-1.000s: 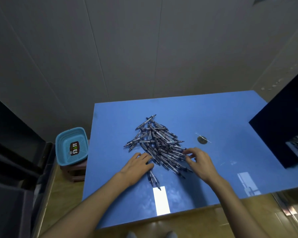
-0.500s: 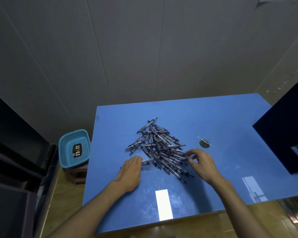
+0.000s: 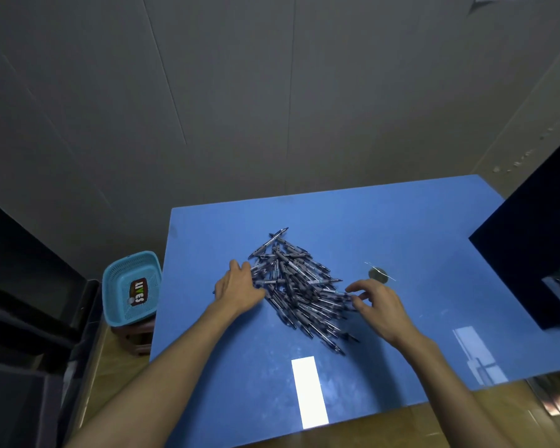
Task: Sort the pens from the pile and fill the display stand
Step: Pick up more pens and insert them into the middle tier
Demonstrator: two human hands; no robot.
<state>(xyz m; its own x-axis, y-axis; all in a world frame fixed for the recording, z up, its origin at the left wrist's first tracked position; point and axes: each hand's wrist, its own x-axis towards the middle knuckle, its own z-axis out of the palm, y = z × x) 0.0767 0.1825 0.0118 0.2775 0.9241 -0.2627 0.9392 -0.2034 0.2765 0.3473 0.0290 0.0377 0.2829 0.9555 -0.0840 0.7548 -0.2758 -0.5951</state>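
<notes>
A pile of several dark pens (image 3: 296,286) lies in the middle of the blue table (image 3: 417,227). My left hand (image 3: 240,287) rests flat on the pile's left edge with its fingers straight, and a pen tip sticks out from under it on the left. My right hand (image 3: 380,305) is at the pile's right edge, its loosely bent fingertips touching the pen ends. A black box-like stand (image 3: 530,253) sits at the table's right edge, partly cut off by the frame, with a grid showing inside it.
A small round grey object (image 3: 378,274) with a thin wire lies just beyond my right hand. A light blue basket (image 3: 131,286) sits on a stool left of the table. Dark shelving (image 3: 20,302) fills the left side. A grey wall stands behind the table.
My left hand has slid from the pile's near end up along its left side. My right hand has stayed at the right edge.
</notes>
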